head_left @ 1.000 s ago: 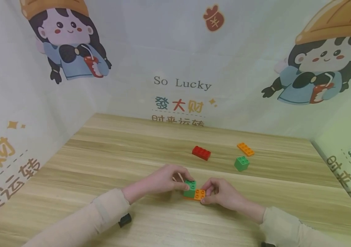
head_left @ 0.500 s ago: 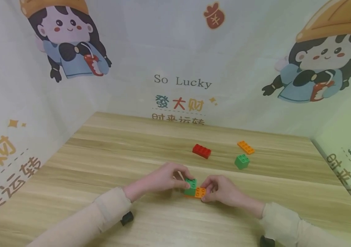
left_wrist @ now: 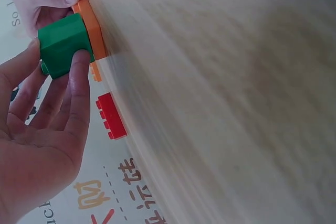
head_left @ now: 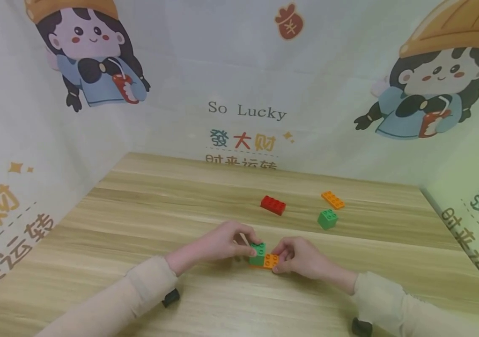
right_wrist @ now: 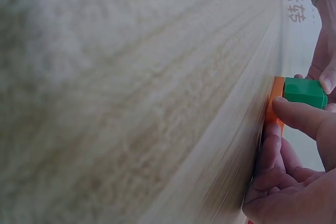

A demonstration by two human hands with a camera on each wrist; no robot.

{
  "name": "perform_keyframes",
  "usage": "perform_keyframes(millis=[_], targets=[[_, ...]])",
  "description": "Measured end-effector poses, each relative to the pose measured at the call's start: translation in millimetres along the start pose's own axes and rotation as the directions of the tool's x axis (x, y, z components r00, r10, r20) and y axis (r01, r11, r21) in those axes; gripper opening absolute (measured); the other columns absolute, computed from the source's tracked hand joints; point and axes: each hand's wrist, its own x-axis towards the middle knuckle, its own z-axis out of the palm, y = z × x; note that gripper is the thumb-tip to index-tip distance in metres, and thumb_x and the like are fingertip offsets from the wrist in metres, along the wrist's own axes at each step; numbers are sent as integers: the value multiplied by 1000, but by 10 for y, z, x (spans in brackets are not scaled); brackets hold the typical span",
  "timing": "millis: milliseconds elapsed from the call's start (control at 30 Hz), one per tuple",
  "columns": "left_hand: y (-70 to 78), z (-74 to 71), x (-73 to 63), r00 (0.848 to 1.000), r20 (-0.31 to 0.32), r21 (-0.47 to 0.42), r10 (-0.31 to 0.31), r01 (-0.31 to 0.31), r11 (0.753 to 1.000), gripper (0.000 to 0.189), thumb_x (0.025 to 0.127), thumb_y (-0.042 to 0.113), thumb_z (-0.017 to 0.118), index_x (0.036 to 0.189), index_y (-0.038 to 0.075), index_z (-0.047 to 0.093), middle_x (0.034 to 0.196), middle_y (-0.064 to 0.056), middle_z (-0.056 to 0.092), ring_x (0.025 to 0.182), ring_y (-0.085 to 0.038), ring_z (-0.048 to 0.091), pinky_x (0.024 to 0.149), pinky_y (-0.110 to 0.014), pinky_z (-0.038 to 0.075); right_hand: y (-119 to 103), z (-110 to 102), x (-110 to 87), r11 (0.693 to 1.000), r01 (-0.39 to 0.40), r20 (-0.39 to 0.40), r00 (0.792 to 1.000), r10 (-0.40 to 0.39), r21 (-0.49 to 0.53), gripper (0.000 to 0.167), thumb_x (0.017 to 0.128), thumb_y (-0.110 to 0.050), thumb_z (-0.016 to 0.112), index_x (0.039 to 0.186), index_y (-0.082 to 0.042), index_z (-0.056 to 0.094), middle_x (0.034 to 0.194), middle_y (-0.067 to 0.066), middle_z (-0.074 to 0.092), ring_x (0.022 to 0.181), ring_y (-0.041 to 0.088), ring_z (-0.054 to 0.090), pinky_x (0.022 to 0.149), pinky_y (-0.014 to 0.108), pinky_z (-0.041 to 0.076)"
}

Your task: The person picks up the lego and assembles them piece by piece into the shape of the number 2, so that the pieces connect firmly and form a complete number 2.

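A green toy building block sits on the left half of a flat orange building block, whose right-hand studs show bare. My left hand grips the green block between thumb and fingers, seen closely in the left wrist view, where the green block stands against the orange one. From the other side my right hand pinches the right end of the orange block, thumb at its near edge. In the right wrist view the thumb lies on the orange block, and the green block rises beside it.
Farther back on the wooden table lie a red block, a second green block and another flat orange block. Printed cloth walls enclose the table's back and sides.
Both hands keep their hold on the green and orange blocks, with hardly any movement. The whole head view shifts slightly.
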Motion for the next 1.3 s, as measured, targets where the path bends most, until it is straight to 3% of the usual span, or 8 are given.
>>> perform_keyframes(millis=[233, 567, 967, 1100, 1300], targets=[[30, -15, 23, 1000, 4, 47, 2, -2, 999, 13, 89, 13, 72, 102, 11, 72, 112, -8, 72, 90, -16, 71, 71, -30, 61, -10, -11, 18, 1000, 11, 6, 1000, -11, 4, 31, 80, -14, 81, 103, -1, 66, 80, 3, 66, 70, 11, 55, 60, 19, 47], [23, -71, 50, 998, 44, -18, -36, 37, 999, 15, 89, 8, 71, 104, 8, 71, 109, -9, 70, 83, -16, 71, 71, -36, 62, -22, -32, 50, 998, 43, 30, 999, -42, -38, 30, 80, -14, 80, 103, -2, 66, 78, 2, 67, 69, 12, 56, 60, 19, 47], [-24, -47, 23, 999, 23, -38, -33, 34, 999, 15, 89, 12, 72, 105, 10, 72, 113, -10, 71, 84, -18, 72, 68, -35, 62, -2, -46, 55, 999, 42, 54, 998, -43, 15, 31, 81, -15, 80, 104, -1, 65, 82, 3, 68, 72, 12, 57, 63, 19, 49], [-28, -25, 19, 999, 18, -24, -26, 27, 999, 18, 89, 12, 72, 107, 10, 72, 117, -10, 71, 86, -18, 73, 68, -33, 62, 33, -54, 48, 997, 70, 68, 995, -72, 38, 31, 81, -14, 79, 104, 1, 63, 82, 5, 68, 73, 13, 58, 64, 18, 49], [-2, -3, -3, 1000, 10, 30, -17, 16, 999, 20, 89, 13, 72, 109, 11, 71, 118, -10, 71, 91, -19, 73, 71, -28, 61, 53, -36, 26, 998, 55, 58, 997, -56, 9, 32, 81, -17, 80, 104, -2, 64, 81, 3, 66, 74, 14, 57, 63, 19, 49]])
